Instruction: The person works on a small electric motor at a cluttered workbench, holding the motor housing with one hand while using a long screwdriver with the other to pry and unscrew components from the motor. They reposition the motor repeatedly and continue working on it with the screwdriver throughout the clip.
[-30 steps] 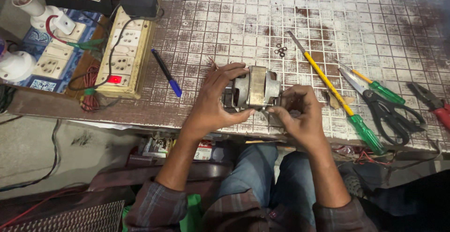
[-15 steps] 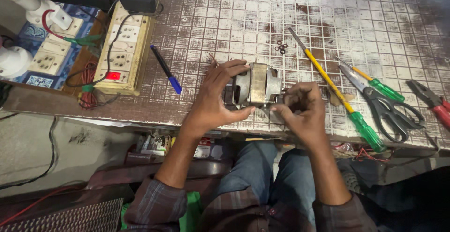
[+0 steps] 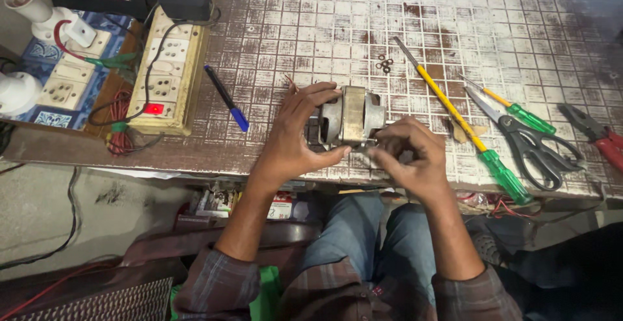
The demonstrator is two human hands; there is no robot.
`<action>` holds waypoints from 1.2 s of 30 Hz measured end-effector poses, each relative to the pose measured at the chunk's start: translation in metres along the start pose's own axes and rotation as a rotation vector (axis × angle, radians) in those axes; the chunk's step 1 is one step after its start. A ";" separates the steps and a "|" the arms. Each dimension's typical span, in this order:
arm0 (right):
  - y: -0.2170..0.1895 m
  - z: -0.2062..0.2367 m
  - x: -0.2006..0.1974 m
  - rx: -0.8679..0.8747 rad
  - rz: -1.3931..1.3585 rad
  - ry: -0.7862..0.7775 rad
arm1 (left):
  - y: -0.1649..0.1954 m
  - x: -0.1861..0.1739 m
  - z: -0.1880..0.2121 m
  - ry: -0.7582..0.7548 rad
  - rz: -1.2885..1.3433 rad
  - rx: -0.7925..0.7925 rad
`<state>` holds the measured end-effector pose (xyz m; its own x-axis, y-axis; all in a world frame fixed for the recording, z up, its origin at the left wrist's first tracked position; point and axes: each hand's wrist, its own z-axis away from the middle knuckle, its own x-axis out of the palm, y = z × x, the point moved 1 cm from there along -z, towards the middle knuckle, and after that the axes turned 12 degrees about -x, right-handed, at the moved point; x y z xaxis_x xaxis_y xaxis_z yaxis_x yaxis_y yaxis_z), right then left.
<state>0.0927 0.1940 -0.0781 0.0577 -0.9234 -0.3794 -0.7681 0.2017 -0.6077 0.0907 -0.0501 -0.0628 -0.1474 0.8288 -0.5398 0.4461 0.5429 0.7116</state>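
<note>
A small grey metal electric motor [image 3: 354, 114] lies on its side near the front edge of the worn tiled workbench [image 3: 454, 22]. My left hand [image 3: 295, 133] wraps around its left end and holds it steady. My right hand [image 3: 409, 155] is at the motor's right lower side, with fingertips pinched on a small part by the housing; the part itself is too small to make out.
A long yellow-and-green screwdriver [image 3: 454, 116], a shorter one [image 3: 513, 108], black scissors [image 3: 529, 140] and red pliers [image 3: 597, 136] lie to the right. Small washers [image 3: 384, 64] sit behind the motor. A blue pen [image 3: 227, 97] and a switchboard with a red lamp [image 3: 165, 68] are left.
My right hand has shifted slightly left and closer to the motor's lower right side. The left hand keeps the same hold.
</note>
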 end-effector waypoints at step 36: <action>-0.007 0.002 -0.013 -0.068 0.000 -0.050 | 0.016 0.011 -0.006 -0.027 0.028 -0.075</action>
<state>0.0990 0.2055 -0.0705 0.0882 -0.9058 -0.4144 -0.8098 0.1771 -0.5594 0.0908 -0.0311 -0.0546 -0.1115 0.8401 -0.5308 0.3823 0.5293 0.7574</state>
